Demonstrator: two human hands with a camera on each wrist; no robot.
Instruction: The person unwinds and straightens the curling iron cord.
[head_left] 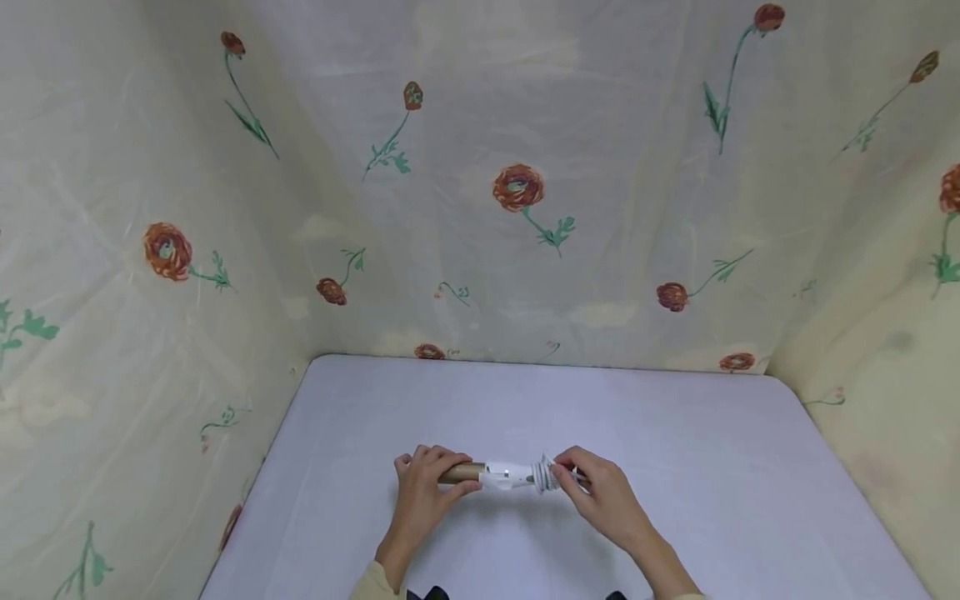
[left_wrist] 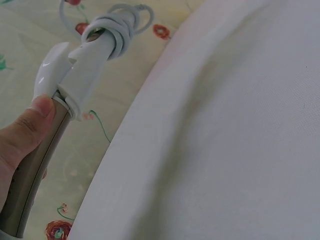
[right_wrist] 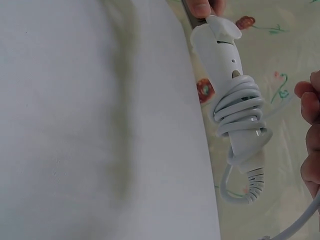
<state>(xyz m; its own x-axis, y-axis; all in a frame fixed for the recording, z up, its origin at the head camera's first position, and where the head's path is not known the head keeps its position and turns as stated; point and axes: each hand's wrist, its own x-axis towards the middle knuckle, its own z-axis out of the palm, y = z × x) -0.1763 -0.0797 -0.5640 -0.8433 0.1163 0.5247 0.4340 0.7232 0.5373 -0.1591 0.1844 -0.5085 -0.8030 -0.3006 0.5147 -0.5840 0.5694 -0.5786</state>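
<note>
A curling iron with a gold-brown barrel (head_left: 459, 473) and a white handle (left_wrist: 86, 75) is held level above the table, lying crosswise between both hands. My left hand (head_left: 424, 490) grips the barrel, its thumb close to the white clamp lever (left_wrist: 52, 69). Several loops of white power cord (right_wrist: 240, 112) are wound around the handle's right end. With thumb and fingers, my right hand (head_left: 604, 497) pinches the cord beside these loops. A loose length of cord runs past the curled fingers (right_wrist: 311, 107) in the right wrist view. The plug cannot be made out.
Under the hands spreads a white table (head_left: 360, 417) with rounded far corners. Cloth walls (head_left: 600, 208) with a flower print rise behind it and on both sides. Two small dark objects (head_left: 437, 593) show at the bottom edge of the head view.
</note>
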